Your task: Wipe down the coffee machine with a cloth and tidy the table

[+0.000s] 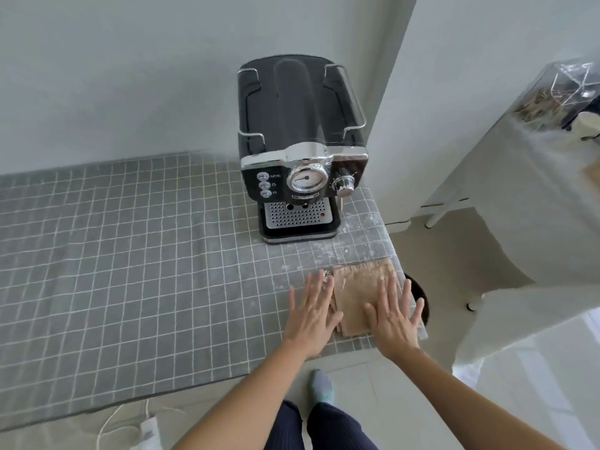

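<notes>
Both hands, left hand (310, 315) and right hand (394, 319), lie flat, fingers spread, gripping nothing, on the folded beige cloth (360, 297) at the table's near right corner. It looks soft and light; pinching an edge should lift it.

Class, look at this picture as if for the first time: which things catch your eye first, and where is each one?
The black and chrome coffee machine stands out, at the back right of the grey checked tablecloth, against the wall. Nearer the front edge, the left hand and right hand lie flat with spread fingers on a folded beige cloth.
</notes>
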`<state>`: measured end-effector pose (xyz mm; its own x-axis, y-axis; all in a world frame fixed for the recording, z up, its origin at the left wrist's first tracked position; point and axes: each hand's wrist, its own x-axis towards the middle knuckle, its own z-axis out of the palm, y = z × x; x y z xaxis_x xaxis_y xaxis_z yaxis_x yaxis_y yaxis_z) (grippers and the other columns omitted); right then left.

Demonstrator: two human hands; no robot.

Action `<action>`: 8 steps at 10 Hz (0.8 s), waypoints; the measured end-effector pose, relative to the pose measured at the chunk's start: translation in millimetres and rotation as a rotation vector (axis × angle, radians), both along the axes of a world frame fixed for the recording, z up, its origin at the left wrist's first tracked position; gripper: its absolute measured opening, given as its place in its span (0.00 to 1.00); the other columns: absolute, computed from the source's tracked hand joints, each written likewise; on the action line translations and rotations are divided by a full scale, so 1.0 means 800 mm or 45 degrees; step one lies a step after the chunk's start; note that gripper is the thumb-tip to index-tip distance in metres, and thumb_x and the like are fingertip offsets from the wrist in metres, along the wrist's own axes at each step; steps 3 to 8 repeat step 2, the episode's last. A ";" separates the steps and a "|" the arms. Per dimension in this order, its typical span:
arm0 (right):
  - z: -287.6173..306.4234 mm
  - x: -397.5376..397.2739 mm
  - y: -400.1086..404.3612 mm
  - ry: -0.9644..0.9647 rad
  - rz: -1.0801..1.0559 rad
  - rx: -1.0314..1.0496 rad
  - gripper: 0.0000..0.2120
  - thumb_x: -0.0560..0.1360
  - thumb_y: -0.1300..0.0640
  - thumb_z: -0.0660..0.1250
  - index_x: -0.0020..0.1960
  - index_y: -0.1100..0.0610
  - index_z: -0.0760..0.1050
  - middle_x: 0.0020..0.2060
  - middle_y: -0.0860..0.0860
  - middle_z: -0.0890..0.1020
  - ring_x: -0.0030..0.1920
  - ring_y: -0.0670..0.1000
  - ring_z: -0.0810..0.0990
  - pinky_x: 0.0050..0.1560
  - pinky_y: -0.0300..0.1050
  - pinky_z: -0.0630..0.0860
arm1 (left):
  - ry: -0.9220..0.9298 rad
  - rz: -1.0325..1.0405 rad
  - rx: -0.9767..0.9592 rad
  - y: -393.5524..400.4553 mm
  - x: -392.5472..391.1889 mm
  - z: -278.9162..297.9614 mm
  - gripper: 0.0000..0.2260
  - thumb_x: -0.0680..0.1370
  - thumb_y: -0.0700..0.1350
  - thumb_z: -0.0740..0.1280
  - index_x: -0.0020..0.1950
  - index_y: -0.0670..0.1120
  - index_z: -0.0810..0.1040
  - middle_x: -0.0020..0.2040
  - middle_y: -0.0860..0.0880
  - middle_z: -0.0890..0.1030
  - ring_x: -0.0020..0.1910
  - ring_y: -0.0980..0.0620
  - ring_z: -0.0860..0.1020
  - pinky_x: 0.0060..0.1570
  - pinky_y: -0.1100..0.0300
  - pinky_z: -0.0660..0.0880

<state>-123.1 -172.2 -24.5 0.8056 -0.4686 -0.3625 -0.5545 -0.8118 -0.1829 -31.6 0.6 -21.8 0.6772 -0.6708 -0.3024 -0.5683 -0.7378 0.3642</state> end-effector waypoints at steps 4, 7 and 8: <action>0.001 0.078 0.103 -0.157 0.386 0.116 0.32 0.78 0.41 0.35 0.78 0.53 0.37 0.77 0.52 0.36 0.78 0.57 0.34 0.74 0.58 0.29 | -0.193 0.598 0.059 0.133 0.023 -0.029 0.27 0.82 0.58 0.40 0.77 0.50 0.35 0.77 0.48 0.34 0.76 0.45 0.36 0.73 0.41 0.41; 0.001 0.078 0.103 -0.157 0.386 0.116 0.32 0.78 0.41 0.35 0.78 0.53 0.37 0.77 0.52 0.36 0.78 0.57 0.34 0.74 0.58 0.29 | -0.193 0.598 0.059 0.133 0.023 -0.029 0.27 0.82 0.58 0.40 0.77 0.50 0.35 0.77 0.48 0.34 0.76 0.45 0.36 0.73 0.41 0.41; 0.001 0.078 0.103 -0.157 0.386 0.116 0.32 0.78 0.41 0.35 0.78 0.53 0.37 0.77 0.52 0.36 0.78 0.57 0.34 0.74 0.58 0.29 | -0.193 0.598 0.059 0.133 0.023 -0.029 0.27 0.82 0.58 0.40 0.77 0.50 0.35 0.77 0.48 0.34 0.76 0.45 0.36 0.73 0.41 0.41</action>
